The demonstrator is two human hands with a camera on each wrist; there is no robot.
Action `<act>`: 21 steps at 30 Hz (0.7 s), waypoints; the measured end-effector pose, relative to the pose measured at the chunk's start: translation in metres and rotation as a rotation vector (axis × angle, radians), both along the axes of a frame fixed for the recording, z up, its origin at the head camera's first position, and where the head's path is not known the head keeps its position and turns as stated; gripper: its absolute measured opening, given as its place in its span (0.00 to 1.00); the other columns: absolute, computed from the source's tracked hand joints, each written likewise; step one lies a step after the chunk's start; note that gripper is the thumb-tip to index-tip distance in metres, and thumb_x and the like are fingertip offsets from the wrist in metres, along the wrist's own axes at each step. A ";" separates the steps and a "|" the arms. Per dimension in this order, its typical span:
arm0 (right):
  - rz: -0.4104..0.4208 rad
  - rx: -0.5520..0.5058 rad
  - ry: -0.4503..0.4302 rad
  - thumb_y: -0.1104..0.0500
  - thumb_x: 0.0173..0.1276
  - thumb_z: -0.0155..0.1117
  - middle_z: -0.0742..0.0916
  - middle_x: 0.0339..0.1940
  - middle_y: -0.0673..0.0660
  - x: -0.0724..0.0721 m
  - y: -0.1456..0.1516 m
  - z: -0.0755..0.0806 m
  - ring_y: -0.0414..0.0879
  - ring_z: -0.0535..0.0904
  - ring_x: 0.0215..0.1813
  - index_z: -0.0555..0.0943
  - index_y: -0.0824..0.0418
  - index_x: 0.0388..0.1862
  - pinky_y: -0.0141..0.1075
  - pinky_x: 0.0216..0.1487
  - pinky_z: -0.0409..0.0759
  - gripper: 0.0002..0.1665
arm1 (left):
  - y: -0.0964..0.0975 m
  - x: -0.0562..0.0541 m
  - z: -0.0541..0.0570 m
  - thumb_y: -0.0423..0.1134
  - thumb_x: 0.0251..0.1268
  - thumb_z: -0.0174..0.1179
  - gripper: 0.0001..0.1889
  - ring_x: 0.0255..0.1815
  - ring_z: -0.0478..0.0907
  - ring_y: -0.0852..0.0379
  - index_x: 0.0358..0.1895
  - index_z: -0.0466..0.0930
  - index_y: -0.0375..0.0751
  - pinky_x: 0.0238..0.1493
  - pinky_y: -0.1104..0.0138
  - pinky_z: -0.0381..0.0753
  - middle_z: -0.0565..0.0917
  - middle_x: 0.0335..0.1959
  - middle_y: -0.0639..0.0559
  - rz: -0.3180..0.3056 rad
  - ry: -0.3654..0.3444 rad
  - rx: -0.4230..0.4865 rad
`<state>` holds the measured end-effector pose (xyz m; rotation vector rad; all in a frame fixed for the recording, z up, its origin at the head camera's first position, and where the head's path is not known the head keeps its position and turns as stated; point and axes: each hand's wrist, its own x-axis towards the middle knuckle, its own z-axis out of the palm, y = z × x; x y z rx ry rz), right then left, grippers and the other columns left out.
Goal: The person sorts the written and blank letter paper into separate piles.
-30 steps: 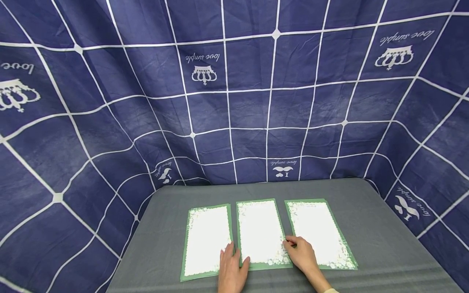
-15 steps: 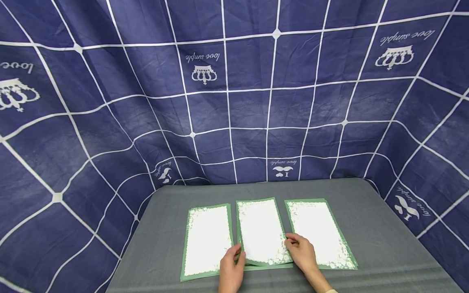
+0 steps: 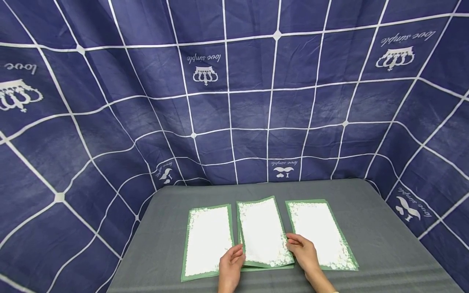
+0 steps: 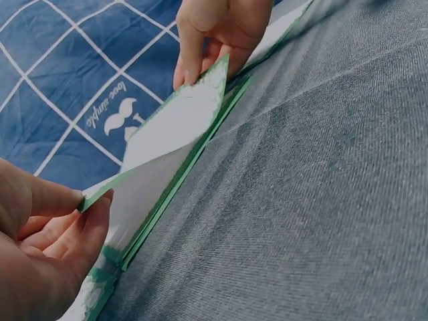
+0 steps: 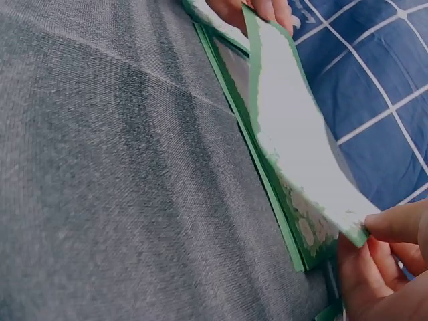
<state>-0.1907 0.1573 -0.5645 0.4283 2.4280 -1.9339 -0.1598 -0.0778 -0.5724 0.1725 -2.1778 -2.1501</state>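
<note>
Both hands pinch the near corners of a white sheet of paper point(image 3: 261, 232) with a green, flower-patterned border. My left hand point(image 3: 231, 264) grips its left corner between thumb and fingers, as the left wrist view shows up close. At the right corner, my right hand point(image 3: 305, 253) pinches the edge the same way. The sheet's near edge is raised and bows between the hands. Beneath it, a stack of similar green-edged sheets point(image 5: 277, 221) lies flat on the grey cloth, partly covered by the raised one.
Another bordered paper point(image 3: 209, 240) lies to the left, close beside my left hand. A third one point(image 3: 318, 232) lies to the right, partly behind my right hand. Grey cloth point(image 3: 176, 195) covers the table. A blue curtain point(image 3: 249, 110) with white lines hangs behind it.
My left hand has gone from lying flat by the middle papers to pinching the top sheet's corner. The sheet's near edge has come up off the stack, uncovering its lower border.
</note>
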 end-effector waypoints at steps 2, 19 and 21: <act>-0.013 -0.033 -0.012 0.65 0.66 0.66 0.85 0.43 0.57 0.001 0.002 -0.001 0.46 0.82 0.42 0.81 0.69 0.57 0.36 0.39 0.82 0.20 | 0.001 -0.001 -0.001 0.21 0.62 0.61 0.17 0.48 0.82 0.42 0.54 0.77 0.19 0.40 0.68 0.82 0.83 0.45 0.34 0.010 -0.012 0.027; -0.081 -0.382 -0.037 0.64 0.67 0.67 0.85 0.43 0.50 0.006 0.035 0.002 0.39 0.81 0.45 0.76 0.68 0.64 0.31 0.44 0.80 0.27 | 0.021 -0.003 0.006 0.22 0.59 0.62 0.19 0.36 0.81 0.58 0.55 0.78 0.23 0.33 0.68 0.80 0.83 0.39 0.45 0.044 -0.089 0.160; -0.091 -0.381 -0.042 0.65 0.67 0.67 0.85 0.43 0.50 0.007 0.040 0.003 0.40 0.82 0.45 0.76 0.67 0.65 0.32 0.44 0.81 0.27 | 0.025 -0.003 0.006 0.22 0.59 0.62 0.18 0.36 0.81 0.58 0.54 0.78 0.23 0.33 0.68 0.81 0.83 0.39 0.45 0.037 -0.090 0.159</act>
